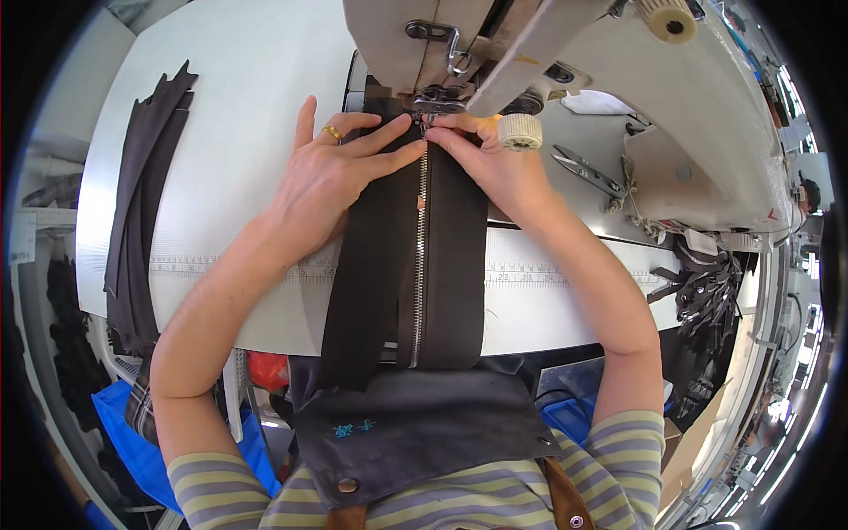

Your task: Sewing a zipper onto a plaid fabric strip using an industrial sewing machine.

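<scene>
Zipper with metal teeth (420,265), set in dark fabric (455,274), lies on the white table (238,177), its long axis running almost straight from 12 to 6 o'clock. Its upper end points at 12, under the sewing machine (433,93); the lower end leans slightly toward 7 and reaches the table's near edge, just beside the dark apron (415,411) at 6. A dark band (358,283) flanks it, slanting toward 7.

From between 10 and 11, the left hand (322,181) spreads its fingers (384,137) over the cloth, tips touching it near the teeth; the little finger is raised and the thumb is hidden. From between 1 and 2, the right hand (503,172) brings thumb and forefinger close together at the upper end, but I cannot tell whether they pinch anything.

Scissors (590,171) lie toward 2, dark strips (146,203) between 9 and 10.
</scene>
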`<state>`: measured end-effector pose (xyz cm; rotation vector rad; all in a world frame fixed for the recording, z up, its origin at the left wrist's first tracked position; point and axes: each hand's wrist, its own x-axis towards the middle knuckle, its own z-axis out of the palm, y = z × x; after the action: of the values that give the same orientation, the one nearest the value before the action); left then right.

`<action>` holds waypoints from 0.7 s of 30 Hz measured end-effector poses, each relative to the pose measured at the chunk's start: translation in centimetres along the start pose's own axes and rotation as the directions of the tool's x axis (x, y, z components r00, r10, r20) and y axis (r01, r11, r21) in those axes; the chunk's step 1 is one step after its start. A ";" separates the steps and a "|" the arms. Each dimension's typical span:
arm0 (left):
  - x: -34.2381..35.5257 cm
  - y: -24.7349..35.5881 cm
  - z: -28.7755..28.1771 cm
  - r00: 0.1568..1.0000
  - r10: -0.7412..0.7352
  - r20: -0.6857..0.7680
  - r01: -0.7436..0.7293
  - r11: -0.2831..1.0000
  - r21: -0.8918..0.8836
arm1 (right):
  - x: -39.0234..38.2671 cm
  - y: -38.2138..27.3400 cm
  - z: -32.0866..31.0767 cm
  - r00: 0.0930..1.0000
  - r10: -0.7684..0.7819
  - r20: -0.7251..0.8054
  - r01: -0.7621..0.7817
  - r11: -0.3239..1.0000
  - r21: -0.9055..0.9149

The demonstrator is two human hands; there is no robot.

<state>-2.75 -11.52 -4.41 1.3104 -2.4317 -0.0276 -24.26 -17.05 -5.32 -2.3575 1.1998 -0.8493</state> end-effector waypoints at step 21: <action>-0.9 0.2 -0.2 0.999 0.023 0.041 -0.024 1.000 0.012 | 0.3 0.1 -0.1 0.999 0.021 0.048 -0.020 1.000 -0.011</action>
<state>-2.42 -10.65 -4.44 1.2989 -2.4854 -0.0330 -24.28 -17.40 -5.19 -2.3565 1.2101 -0.7773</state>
